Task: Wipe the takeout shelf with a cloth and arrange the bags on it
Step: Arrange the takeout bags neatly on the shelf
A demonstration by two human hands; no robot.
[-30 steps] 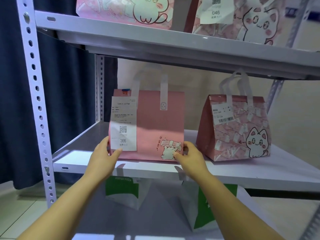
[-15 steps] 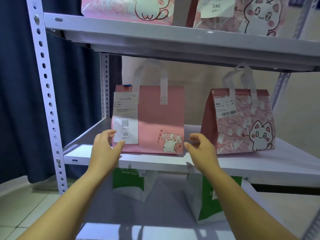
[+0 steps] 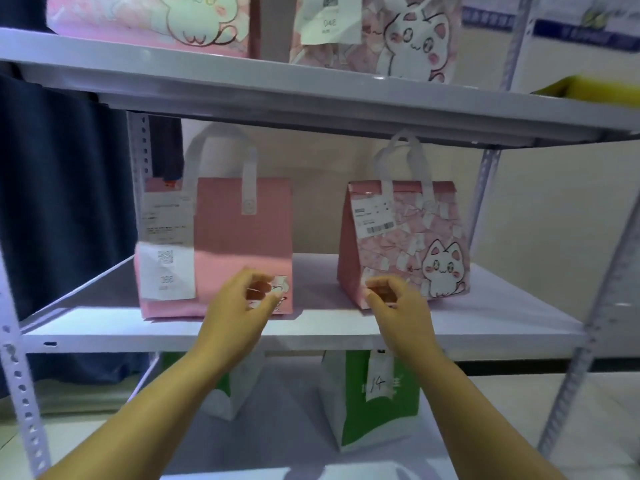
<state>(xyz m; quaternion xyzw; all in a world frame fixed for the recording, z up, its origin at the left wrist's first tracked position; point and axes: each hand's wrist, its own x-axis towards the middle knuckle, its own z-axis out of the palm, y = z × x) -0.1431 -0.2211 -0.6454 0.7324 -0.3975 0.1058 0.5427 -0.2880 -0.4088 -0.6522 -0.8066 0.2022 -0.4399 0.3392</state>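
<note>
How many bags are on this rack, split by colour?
Pink handled tote bags: 4
Green-and-white paper bags: 2
Total: 6

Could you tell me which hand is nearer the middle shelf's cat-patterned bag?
The right hand, at the lower left corner of the cat-patterned bag; left hand is before the plain pink bag.
</note>
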